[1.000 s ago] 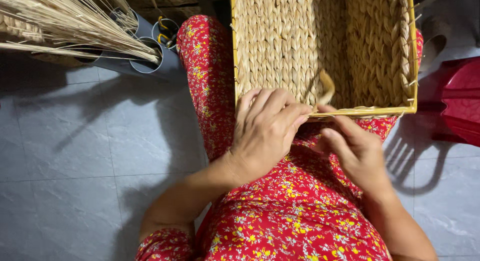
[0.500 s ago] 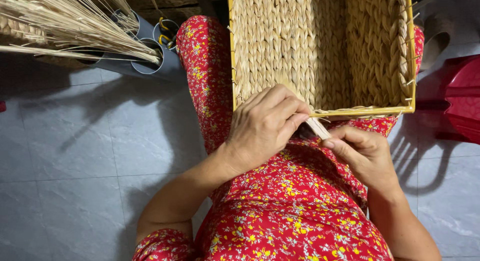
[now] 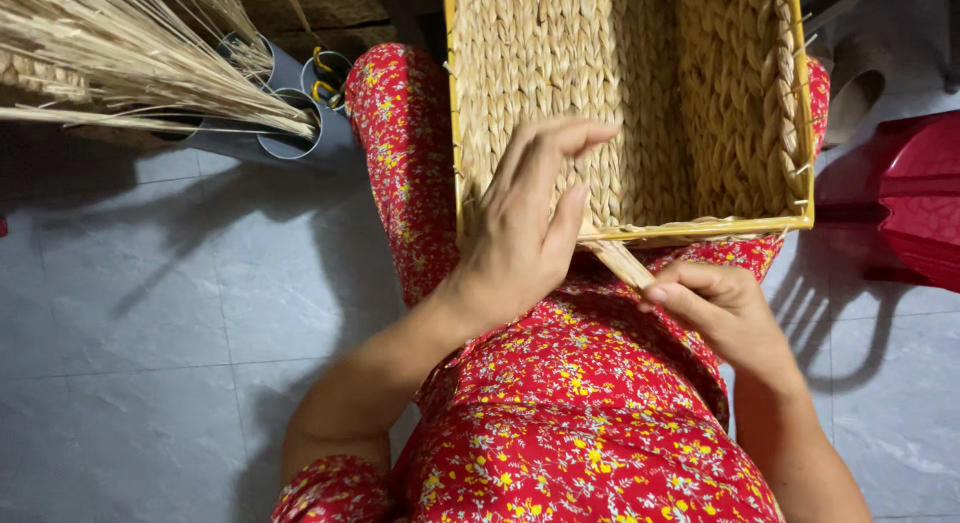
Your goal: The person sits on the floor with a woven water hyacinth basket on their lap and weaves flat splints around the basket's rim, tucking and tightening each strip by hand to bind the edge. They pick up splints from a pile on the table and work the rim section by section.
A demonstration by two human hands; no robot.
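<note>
Right hand (image 3: pixel 722 308), lower right of centre, pinches a flat straw strand (image 3: pixel 620 263) between thumb and curled fingers; the strand runs up-left to the near rim of the woven basket (image 3: pixel 520 43). Left hand (image 3: pixel 525 228) lies on that rim at centre frame, fingers spread open over the weave, thumb beside the strand, gripping nothing. Basket is rectangular, yellow-framed, resting on the lap in a red floral dress (image 3: pixel 580 423), top centre. Dried straw bundle (image 3: pixel 120 53) upper left, grey tubes (image 3: pixel 290 133) beneath it. Red plastic stool (image 3: pixel 915 198) at right edge. Grey tiled floor (image 3: pixel 130 363).
</note>
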